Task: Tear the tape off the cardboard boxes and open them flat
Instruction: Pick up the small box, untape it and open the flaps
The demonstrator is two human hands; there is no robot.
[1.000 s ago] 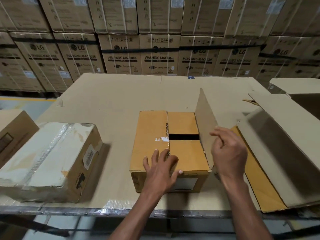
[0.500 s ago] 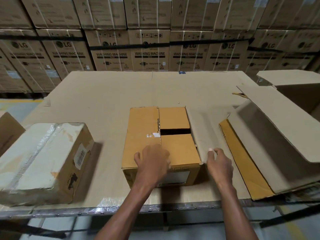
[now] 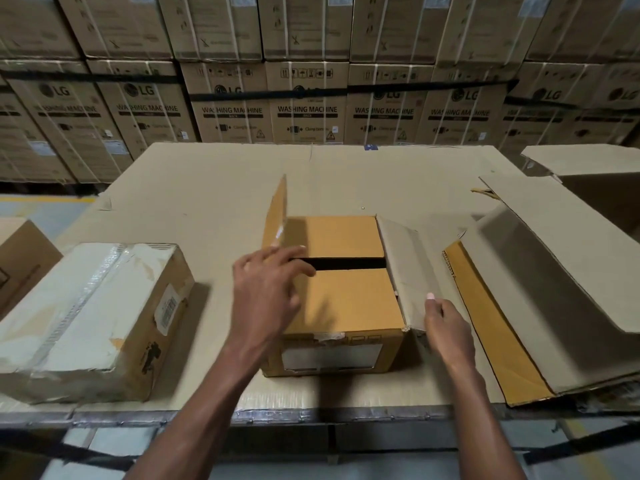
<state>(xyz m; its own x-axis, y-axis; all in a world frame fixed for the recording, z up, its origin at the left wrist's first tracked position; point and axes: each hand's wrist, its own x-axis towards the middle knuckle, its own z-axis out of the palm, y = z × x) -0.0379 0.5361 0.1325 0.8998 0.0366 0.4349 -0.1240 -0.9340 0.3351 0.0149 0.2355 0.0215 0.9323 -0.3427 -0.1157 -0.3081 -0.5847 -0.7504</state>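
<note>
A small yellow-brown cardboard box stands in the middle of the table, near its front edge. Its left top flap stands upright, and my left hand holds that flap at its near end. The right top flap lies folded out to the right, with my right hand pressing on its near corner. Two inner flaps show with a dark gap between them. A shred of tape clings to the box's front top edge.
A box wrapped in clear tape lies at the left. Opened cardboard lies at the right on the cardboard-covered table. Another box is at the far left. Stacked washing machine cartons fill the background.
My left hand has lifted the box's left top flap from flat to upright. The right flap, upright a second ago, now lies folded outward under my right hand.
</note>
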